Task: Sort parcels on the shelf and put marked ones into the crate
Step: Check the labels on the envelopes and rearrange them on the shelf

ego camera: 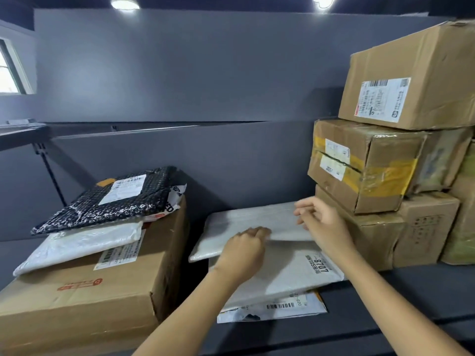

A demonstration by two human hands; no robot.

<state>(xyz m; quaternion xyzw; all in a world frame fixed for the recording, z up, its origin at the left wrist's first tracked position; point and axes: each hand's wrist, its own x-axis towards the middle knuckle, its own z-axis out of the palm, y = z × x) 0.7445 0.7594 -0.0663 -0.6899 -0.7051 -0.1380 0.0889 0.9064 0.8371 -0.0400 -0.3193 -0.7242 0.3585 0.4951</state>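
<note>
A flat white parcel [246,222] lies on top of a stack of soft mailers in the middle of the dark shelf [411,291]. My left hand [243,249] grips its near edge, fingers curled under it. My right hand [321,219] holds its right end, fingers spread over the top. Beneath it lies a grey-white mailer [290,273] printed with "8707", and under that a white mailer [277,308] with a barcode label. No crate is in view.
At left a large cardboard box [84,294] carries a white mailer [79,244] and a black bubble mailer [110,199]. At right several cardboard boxes [365,165] are stacked against the grey back wall.
</note>
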